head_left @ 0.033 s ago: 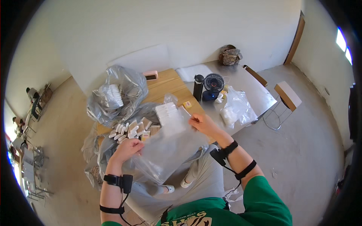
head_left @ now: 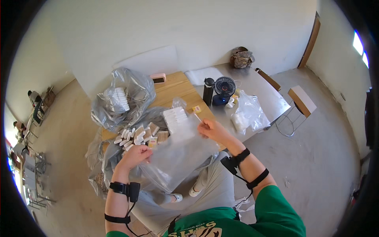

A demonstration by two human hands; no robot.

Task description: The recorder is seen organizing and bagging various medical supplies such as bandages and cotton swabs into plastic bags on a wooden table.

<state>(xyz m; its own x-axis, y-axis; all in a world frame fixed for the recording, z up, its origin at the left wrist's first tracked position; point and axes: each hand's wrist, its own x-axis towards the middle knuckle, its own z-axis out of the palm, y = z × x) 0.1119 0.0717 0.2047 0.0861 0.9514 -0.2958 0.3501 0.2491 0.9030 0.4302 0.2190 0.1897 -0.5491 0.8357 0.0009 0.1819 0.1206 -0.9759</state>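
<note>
A clear plastic bag (head_left: 173, 160) is spread between my two hands, over the near edge of the table and my lap. My left hand (head_left: 136, 156) pinches its left edge. On the far right side, the fingers of my right hand (head_left: 213, 129) are closed on the bag's rim. Just beyond the bag stands a stack of white packs (head_left: 175, 117), its lower part partly covered by the film. Loose small packets (head_left: 139, 135), white with some tan faces, lie in a pile past my left hand. Beside them is a small yellow-and-white box (head_left: 152, 142).
A large grey plastic bag (head_left: 136, 89) holding white packs sits at the back left of the wooden table (head_left: 172, 87). A black bottle (head_left: 208, 91), a small fan (head_left: 224, 87) and another clear bag (head_left: 248, 112) stand on the metal table. To the right is a stool (head_left: 302, 100).
</note>
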